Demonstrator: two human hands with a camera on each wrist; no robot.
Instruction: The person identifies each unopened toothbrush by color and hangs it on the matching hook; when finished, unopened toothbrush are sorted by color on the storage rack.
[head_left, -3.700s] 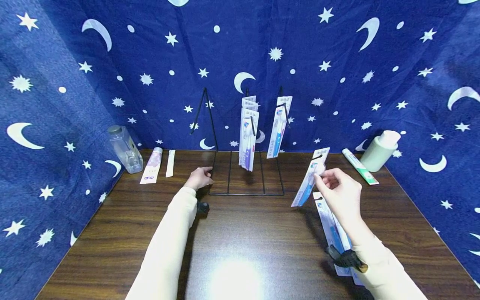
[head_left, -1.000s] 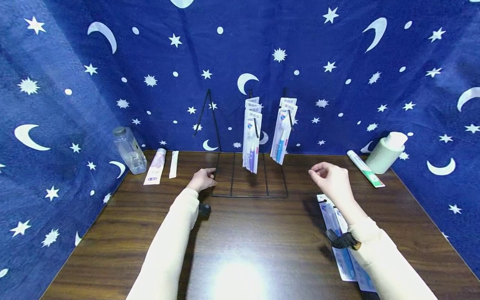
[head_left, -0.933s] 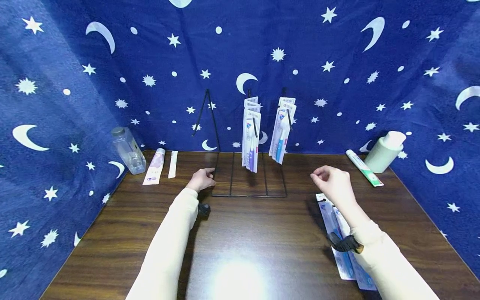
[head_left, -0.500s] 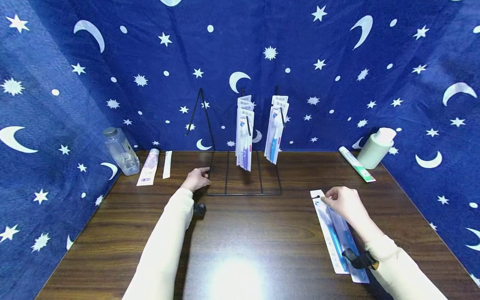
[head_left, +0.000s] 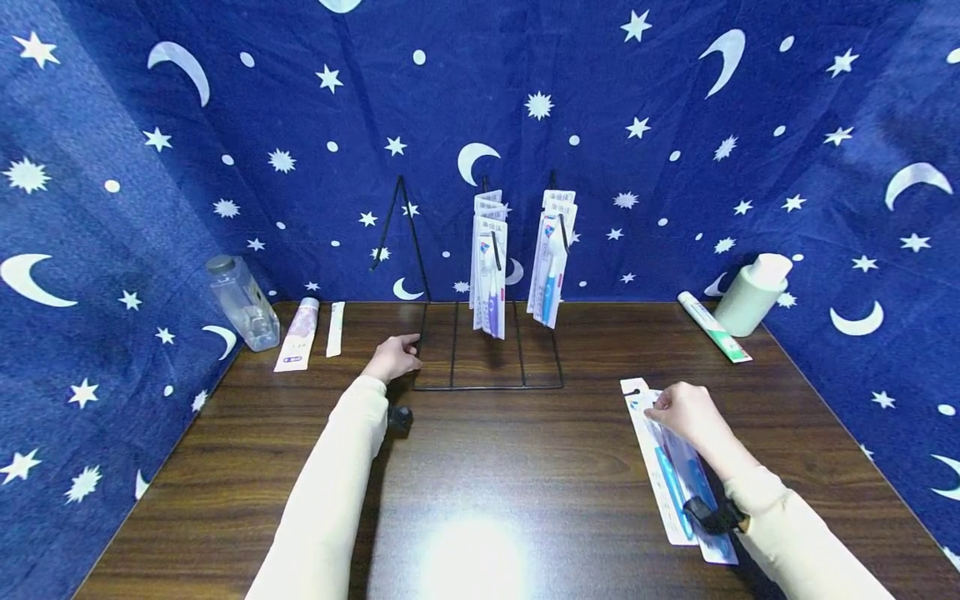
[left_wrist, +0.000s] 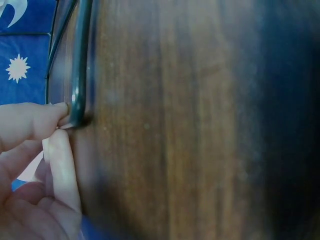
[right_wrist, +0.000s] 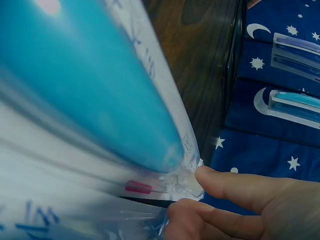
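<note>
My left hand [head_left: 393, 358] stays at the left side of the black wire display rack [head_left: 487, 388]. In the left wrist view, its thumb and a finger pinch the rack's wire [left_wrist: 80, 65]. At the right, my right hand [head_left: 686, 412] reaches down over two carded toothbrushes [head_left: 658, 467] lying overlapped on the table. Thumb and fingertips pinch the edge of a carded toothbrush [right_wrist: 100, 95] with a blue handle, close up in the right wrist view. Several carded toothbrushes [head_left: 491, 283] hang from the rack's middle hook, and others [head_left: 550, 267] from its right hook. The left hook [head_left: 386, 225] is bare.
A clear bottle [head_left: 243, 304], a purple-white tube [head_left: 298, 335] and a thin white packet [head_left: 335, 329] sit at the back left. At the back right are a green-white toothpaste tube [head_left: 712, 327] and a pale green bottle [head_left: 752, 296]. A star-patterned blue cloth surrounds the table.
The carded toothbrush formerly in my right hand now hangs at the front of the right hook. My right hand has come down to the carded toothbrushes on the table. The left hand stays put.
</note>
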